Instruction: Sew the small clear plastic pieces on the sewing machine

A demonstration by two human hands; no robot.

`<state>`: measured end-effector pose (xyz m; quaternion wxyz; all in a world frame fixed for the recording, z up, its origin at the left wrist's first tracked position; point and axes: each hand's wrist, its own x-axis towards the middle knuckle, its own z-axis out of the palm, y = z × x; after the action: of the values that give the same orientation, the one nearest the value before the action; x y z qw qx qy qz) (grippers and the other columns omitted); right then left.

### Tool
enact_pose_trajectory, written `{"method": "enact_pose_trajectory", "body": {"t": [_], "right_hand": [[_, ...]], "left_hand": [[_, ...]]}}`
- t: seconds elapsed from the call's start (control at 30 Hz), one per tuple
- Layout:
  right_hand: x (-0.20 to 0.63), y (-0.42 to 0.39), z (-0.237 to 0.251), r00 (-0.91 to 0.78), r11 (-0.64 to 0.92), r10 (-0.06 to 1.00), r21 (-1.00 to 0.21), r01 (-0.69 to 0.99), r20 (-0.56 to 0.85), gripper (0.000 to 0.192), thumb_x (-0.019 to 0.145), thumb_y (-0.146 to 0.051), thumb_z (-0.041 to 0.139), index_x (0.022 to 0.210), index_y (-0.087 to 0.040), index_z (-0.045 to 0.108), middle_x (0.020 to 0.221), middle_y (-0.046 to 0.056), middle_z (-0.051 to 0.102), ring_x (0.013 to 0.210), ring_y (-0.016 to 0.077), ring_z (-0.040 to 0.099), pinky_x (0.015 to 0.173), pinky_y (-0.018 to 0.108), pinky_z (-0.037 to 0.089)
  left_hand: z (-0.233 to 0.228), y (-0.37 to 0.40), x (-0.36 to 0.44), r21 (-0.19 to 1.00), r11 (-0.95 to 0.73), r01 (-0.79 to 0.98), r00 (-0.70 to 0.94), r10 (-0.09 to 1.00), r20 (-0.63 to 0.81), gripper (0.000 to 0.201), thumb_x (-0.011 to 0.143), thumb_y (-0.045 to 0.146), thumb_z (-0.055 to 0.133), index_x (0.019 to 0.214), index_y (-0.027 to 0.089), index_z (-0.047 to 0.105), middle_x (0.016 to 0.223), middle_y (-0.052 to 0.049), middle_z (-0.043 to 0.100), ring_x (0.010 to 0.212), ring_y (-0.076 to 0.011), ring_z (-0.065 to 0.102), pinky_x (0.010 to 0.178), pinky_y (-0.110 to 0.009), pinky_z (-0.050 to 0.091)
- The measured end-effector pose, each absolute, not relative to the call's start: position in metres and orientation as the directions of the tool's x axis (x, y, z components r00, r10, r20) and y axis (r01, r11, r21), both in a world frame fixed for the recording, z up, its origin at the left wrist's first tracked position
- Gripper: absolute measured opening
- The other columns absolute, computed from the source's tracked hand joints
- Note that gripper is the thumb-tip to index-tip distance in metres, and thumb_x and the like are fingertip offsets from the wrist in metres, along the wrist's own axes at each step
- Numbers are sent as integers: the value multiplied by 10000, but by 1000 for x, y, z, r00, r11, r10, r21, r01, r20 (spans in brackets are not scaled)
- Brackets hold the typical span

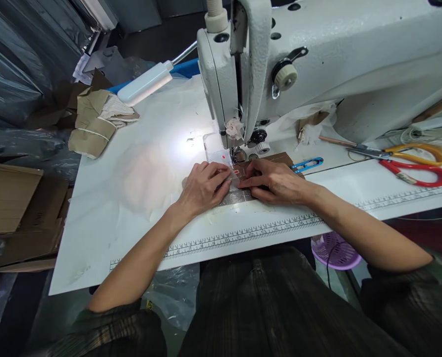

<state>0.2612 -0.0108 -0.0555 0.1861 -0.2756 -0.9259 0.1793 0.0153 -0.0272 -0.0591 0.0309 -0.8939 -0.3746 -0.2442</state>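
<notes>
My left hand [208,186] rests at the left of the sewing machine's metal plate [239,197], fingers curled and close together. My right hand [276,181] lies just right of it, with thumb and fingers pinched near the plate. What either hand pinches is too small or too hidden to make out. Just beyond the fingertips stands the presser foot [238,154] of the white sewing machine [221,84]. Small red marks show on the plate area. A brown flat piece [282,159] lies behind my right hand, and blue thread snips [308,164] lie beside it.
Scissors with red handles [425,173] and others with orange handles [421,152] lie at the right. A lamp [145,83] lights the white table [94,213]. A tied khaki fabric bundle [90,124] sits at the left edge. A purple basket [336,250] is below the table.
</notes>
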Motion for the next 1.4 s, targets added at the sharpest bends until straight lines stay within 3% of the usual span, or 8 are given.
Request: {"method": "enact_pose_trajectory", "body": {"t": [0.3, 0.63, 0.77, 0.93, 1.4], "right_hand": [[261, -13, -54, -775, 793, 578, -399, 460, 255, 357, 883, -223, 513, 1150, -285, 742, 1030, 94, 619, 966, 241, 563, 794, 352, 455], [256, -15, -57, -758, 807, 586, -296, 511, 288, 348, 939, -231, 468, 1185, -238, 714, 1070, 111, 614, 959, 235, 565, 741, 337, 468], [250, -15, -57, -717, 766, 643, -247, 593, 270, 363, 957, -218, 444, 1228, -222, 686, 1101, 118, 603, 916, 221, 572, 693, 327, 475], [248, -18, -59, -703, 753, 658, -229, 617, 269, 371, 959, -216, 439, 1247, -220, 673, 1090, 121, 583, 892, 213, 569, 690, 329, 484], [247, -21, -58, -683, 732, 681, -221, 645, 265, 388, 966, -221, 425, 1270, -223, 666, 1082, 133, 571, 864, 222, 574, 660, 337, 490]], "left_hand": [[-57, -27, 16, 69, -711, 700, 622, 654, 431, 256, 945, 363, 560, 1101, 192, 669, 1151, -78, 691, 785, -192, 567, 711, -375, 417], [-48, -26, 19, -68, -655, 752, 646, 714, 269, 379, 983, 390, 457, 1241, 160, 612, 1312, -111, 627, 964, -293, 565, 793, -466, 370], [-44, -5, 15, 5, -705, 709, 687, 692, 221, 368, 982, 387, 450, 1208, 167, 639, 1296, -109, 635, 975, -280, 574, 835, -462, 378], [-48, -4, 12, 123, -675, 728, 623, 725, 294, 353, 984, 378, 459, 1201, 178, 652, 1303, -91, 646, 1028, -271, 583, 882, -474, 382], [-56, -6, 13, 69, -703, 708, 632, 674, 382, 328, 966, 325, 481, 1201, 181, 659, 1328, -101, 637, 998, -282, 602, 907, -516, 368]]}}
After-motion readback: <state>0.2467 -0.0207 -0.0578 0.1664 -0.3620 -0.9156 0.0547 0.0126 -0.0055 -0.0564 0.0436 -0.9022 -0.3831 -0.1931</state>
